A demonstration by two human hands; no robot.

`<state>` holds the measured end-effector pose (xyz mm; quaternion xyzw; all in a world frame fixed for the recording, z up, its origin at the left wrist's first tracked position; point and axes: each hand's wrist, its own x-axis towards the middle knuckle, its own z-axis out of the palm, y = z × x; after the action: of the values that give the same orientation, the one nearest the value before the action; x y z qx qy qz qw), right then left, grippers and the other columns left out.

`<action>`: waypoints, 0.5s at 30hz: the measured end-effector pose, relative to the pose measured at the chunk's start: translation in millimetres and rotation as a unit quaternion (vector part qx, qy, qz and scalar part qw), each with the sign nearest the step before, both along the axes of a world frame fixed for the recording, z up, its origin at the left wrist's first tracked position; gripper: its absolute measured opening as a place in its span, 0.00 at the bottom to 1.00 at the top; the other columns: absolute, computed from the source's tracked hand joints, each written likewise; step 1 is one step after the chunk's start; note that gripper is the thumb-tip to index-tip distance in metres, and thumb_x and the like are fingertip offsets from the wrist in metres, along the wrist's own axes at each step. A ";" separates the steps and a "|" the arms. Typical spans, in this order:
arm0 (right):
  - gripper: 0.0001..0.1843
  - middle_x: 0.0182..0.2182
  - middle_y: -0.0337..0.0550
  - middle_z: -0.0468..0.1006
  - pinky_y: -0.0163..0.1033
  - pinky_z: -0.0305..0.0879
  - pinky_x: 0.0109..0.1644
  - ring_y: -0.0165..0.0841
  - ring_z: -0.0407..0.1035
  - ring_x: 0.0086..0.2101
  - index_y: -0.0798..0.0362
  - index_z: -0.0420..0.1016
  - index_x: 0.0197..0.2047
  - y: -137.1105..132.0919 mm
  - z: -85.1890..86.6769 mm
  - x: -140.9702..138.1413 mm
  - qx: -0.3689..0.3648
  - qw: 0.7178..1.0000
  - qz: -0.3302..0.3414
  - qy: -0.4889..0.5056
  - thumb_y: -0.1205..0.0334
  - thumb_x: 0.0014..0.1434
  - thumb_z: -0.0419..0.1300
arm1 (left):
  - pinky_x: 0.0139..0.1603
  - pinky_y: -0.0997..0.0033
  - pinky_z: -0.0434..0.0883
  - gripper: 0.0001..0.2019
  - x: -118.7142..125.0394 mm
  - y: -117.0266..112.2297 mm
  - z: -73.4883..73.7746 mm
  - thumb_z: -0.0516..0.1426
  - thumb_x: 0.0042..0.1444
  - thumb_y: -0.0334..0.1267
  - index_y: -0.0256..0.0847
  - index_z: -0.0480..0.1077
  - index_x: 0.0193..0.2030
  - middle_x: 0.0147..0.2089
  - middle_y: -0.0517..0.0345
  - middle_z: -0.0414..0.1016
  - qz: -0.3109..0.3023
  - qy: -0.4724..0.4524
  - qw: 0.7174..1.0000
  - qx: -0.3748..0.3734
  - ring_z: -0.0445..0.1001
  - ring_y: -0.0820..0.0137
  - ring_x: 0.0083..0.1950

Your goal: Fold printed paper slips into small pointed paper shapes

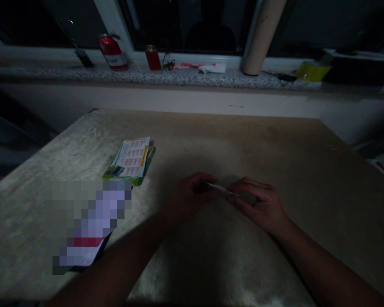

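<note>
In dim light my left hand (192, 194) and my right hand (259, 202) meet over the middle of a pale tabletop (275, 145). Between their fingertips they pinch a thin, pale, flat strip (220, 188), seen almost edge-on; it looks like paper or a card. Both hands have their fingers curled and closed on its ends. To the left of my left hand lies a stack of green printed leaflets (131, 160) with red and yellow print.
A blurred-out flat item (89, 221) lies at the table's near left. Behind the table runs a speckled window sill (179, 76) with a red can (112, 52), a small red container (152, 57), a cardboard tube (262, 36), a yellow object (312, 70) and scraps.
</note>
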<state>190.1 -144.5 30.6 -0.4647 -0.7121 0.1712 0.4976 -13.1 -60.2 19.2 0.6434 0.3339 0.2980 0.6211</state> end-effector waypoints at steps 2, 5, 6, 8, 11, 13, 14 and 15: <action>0.06 0.34 0.45 0.82 0.39 0.72 0.38 0.34 0.77 0.34 0.52 0.80 0.42 -0.6 0.4 -0.9 -0.022 1.000 0.007 0.015 0.68 0.60 0.65 | 0.38 0.73 0.71 0.16 0.3 -0.7 1.0 0.67 0.51 0.36 0.41 0.74 0.47 0.36 0.59 0.78 -0.001 -0.001 1.000 -0.005 0.76 0.71 0.37; 0.05 0.35 0.45 0.83 0.38 0.73 0.39 0.33 0.77 0.35 0.52 0.80 0.42 -1.1 -0.6 -2.2 -0.044 0.999 0.004 0.019 0.67 0.61 0.65 | 0.39 0.72 0.72 0.21 1.6 -2.8 2.9 0.67 0.50 0.35 0.42 0.72 0.52 0.37 0.59 0.78 0.005 -0.022 1.000 -0.011 0.77 0.71 0.38; 0.05 0.36 0.45 0.83 0.38 0.73 0.40 0.33 0.77 0.36 0.52 0.80 0.42 -1.1 -1.3 -2.5 -0.047 0.999 0.001 0.017 0.66 0.60 0.66 | 0.40 0.72 0.72 0.25 2.2 -3.7 3.7 0.68 0.50 0.35 0.42 0.70 0.55 0.37 0.59 0.78 0.005 -0.032 0.999 -0.015 0.77 0.70 0.38; 0.06 0.37 0.45 0.83 0.38 0.73 0.41 0.33 0.78 0.37 0.51 0.80 0.41 -1.0 -2.5 -2.9 -0.051 0.999 -0.003 0.015 0.66 0.59 0.67 | 0.41 0.71 0.73 0.31 3.6 -6.0 5.2 0.69 0.48 0.35 0.43 0.66 0.59 0.38 0.60 0.77 0.002 -0.055 0.998 -0.030 0.77 0.70 0.39; 0.07 0.38 0.45 0.83 0.38 0.73 0.41 0.34 0.78 0.37 0.51 0.79 0.42 -0.8 -2.5 -3.6 -0.056 0.998 -0.010 0.008 0.64 0.58 0.68 | 0.41 0.70 0.73 0.35 5.2 -9.9 6.1 0.70 0.46 0.36 0.43 0.63 0.61 0.38 0.60 0.76 -0.002 -0.083 0.995 -0.051 0.77 0.70 0.38; 0.09 0.37 0.44 0.82 0.38 0.73 0.41 0.34 0.77 0.37 0.51 0.78 0.42 -1.2 -1.5 -4.4 -0.066 0.998 -0.020 0.004 0.62 0.57 0.69 | 0.41 0.69 0.73 0.35 5.7 -12.0 5.2 0.70 0.47 0.36 0.44 0.63 0.61 0.39 0.59 0.77 -0.003 -0.085 0.995 -0.051 0.77 0.70 0.38; 0.11 0.37 0.44 0.82 0.39 0.72 0.41 0.34 0.77 0.37 0.51 0.78 0.43 -1.4 -1.1 -5.0 -0.075 0.997 -0.026 0.005 0.61 0.57 0.69 | 0.41 0.69 0.73 0.34 5.7 -12.8 4.4 0.69 0.48 0.37 0.44 0.63 0.61 0.40 0.58 0.77 -0.005 -0.084 0.995 -0.048 0.77 0.70 0.39; 0.12 0.37 0.44 0.82 0.39 0.72 0.41 0.35 0.76 0.37 0.50 0.78 0.44 -1.8 -0.9 -5.7 -0.087 0.996 -0.031 0.010 0.61 0.56 0.70 | 0.42 0.69 0.73 0.33 5.7 -13.2 3.5 0.69 0.49 0.37 0.45 0.63 0.61 0.40 0.58 0.77 -0.008 -0.085 0.995 -0.045 0.77 0.70 0.39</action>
<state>184.4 -146.2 29.7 -0.5261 -0.6749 0.2219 0.4675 -7.4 -73.4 22.6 0.5893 0.2880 0.3316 0.6781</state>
